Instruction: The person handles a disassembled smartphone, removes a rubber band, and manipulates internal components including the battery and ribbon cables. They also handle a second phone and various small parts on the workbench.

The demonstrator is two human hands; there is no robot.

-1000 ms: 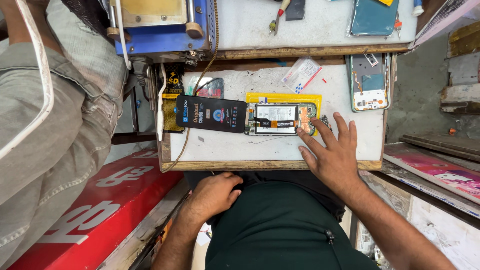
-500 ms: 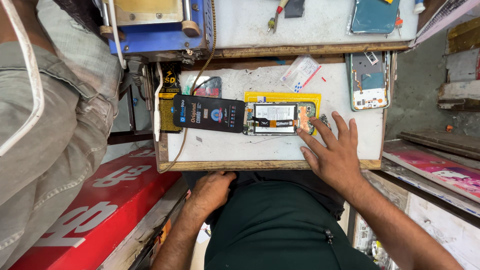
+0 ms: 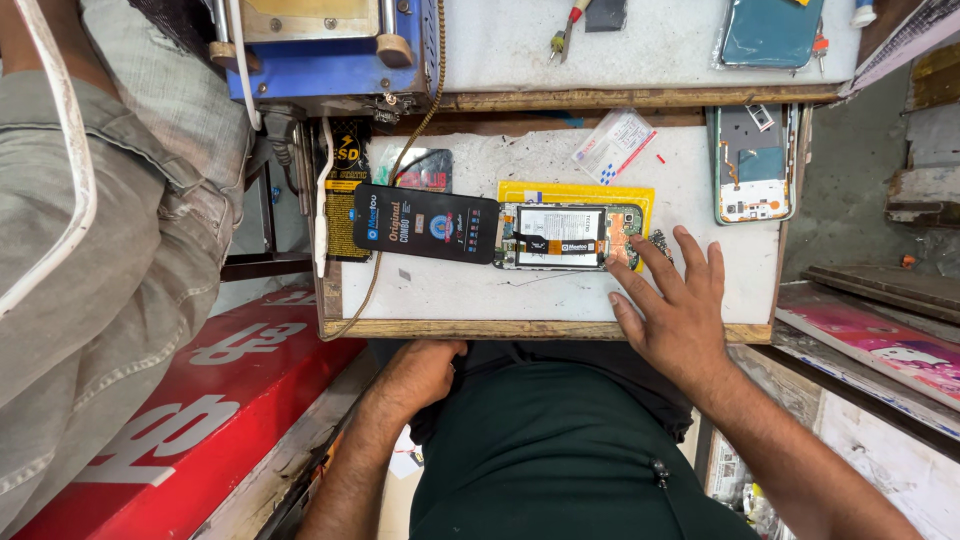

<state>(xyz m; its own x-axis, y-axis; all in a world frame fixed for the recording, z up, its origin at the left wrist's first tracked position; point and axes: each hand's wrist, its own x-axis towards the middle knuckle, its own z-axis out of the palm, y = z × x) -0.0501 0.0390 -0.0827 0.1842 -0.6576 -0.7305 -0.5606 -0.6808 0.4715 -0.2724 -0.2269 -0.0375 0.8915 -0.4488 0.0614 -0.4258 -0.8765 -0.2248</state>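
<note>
A: What has changed since the earlier frame?
B: Almost nothing; the left hand point(image 3: 418, 375) has edged slightly, staying below the bench point(image 3: 690, 180) edge against the dark shirt point(image 3: 560, 450).
A: Where is the opened phone point(image 3: 570, 237)?
B: On the yellow mat point(image 3: 575, 192), just right of the black box point(image 3: 425, 223). The right hand point(image 3: 680, 310) lies flat with fingers spread apart, fingertips at the phone's right end, gripping nothing.
A: The left hand's state?
B: Loosely curled; whether it holds anything cannot be told.
</note>
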